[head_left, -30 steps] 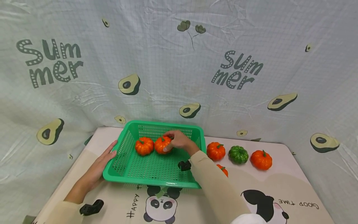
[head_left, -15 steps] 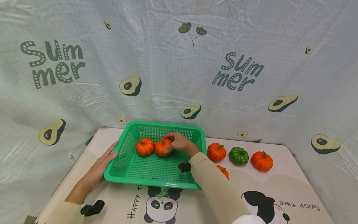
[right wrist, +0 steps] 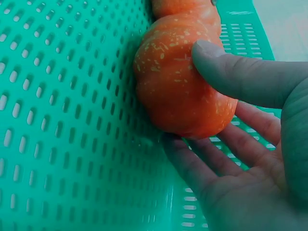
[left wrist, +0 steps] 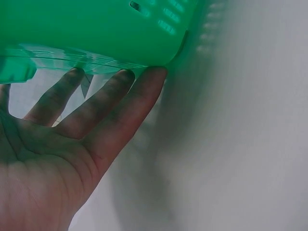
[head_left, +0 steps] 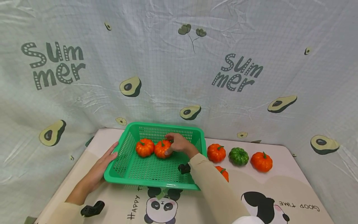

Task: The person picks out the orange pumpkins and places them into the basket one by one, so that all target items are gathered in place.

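Observation:
A green plastic basket (head_left: 152,183) with slotted walls holds two small orange pumpkins, side by side near its back wall. My right hand (head_left: 180,144) reaches in from the right and grips the right-hand pumpkin (head_left: 161,150). In the right wrist view, the thumb lies on the speckled pumpkin (right wrist: 173,82) while the other fingers reach round its far side. The other pumpkin (head_left: 144,147) sits just left of it. At the basket's left side, my left hand (head_left: 99,165) touches the outer wall; its extended fingers (left wrist: 115,108) meet the green plastic in the left wrist view.
Right of the basket stand an orange pumpkin (head_left: 216,153), a green pumpkin (head_left: 238,156) and another orange one (head_left: 261,161). One more orange pumpkin (head_left: 222,173) is partly hidden behind the right sleeve. A patterned curtain (head_left: 156,62) hangs behind the table.
The gripped pumpkin has shifted slightly toward the near side of the basket and now sits about level with its neighbour. The left hand stays at the basket wall.

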Demonstrator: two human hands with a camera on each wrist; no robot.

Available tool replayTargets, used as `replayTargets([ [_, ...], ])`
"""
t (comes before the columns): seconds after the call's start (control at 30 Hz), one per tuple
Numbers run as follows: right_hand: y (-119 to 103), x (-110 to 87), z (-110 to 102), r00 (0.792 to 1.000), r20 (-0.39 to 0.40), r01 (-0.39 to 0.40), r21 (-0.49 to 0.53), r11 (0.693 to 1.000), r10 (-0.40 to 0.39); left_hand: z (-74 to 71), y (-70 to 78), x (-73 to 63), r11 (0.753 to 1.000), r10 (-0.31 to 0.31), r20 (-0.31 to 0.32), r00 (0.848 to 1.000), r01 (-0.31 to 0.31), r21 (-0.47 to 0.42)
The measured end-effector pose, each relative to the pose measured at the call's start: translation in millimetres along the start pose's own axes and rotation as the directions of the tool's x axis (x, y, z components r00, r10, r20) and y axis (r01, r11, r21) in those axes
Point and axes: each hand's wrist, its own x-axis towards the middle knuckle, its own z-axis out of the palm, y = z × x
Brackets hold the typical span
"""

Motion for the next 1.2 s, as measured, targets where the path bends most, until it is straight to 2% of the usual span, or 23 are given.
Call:
replayTargets([
  [0.37, 2, -6.1, 1, 1.0, -0.014, 0.027, -0.062, 0.998, -0.028, 2.2, -0.9, -1.2, 1.0, -0.005, -0.007, 1.0, 0.005, 0.01],
  [0.57, 0, -8.0, 0, 1.0, -0.025, 0.006, -0.094, 0.996, -0.009, 1.8, -1.2, -1.4, 1.0, -0.002, 0.008, 1.0, 0.002, -0.001],
  [0.73, -9, -10.2, -1, 0.999, -0.033, -0.002, -0.11, 0.994, -0.001, 0.7, -0.8, -0.9, 1.0, 0.009, 0.019, 1.0, -0.009, -0.017],
  [0.9, -26, -20.4, -11, 0.997, -0.08, -0.007, -0.138, 0.99, -0.004, 1.2, -0.7, -1.2, 1.0, 0.011, 0.025, 1.0, -0.01, -0.012],
  [1.03, -39, -32.7, -25, 0.995, -0.104, -0.012, -0.082, 0.997, 0.004, 1.1, 0.2, -1.2, 1.0, 0.01, 0.018, 1.0, -0.01, -0.01],
  [1.2, -47, -49.9, -38, 0.994, -0.105, -0.019, 0.059, 0.998, 0.025, 0.1, 1.4, -1.2, 1.0, 0.005, 0.015, 1.0, -0.005, -0.012],
])
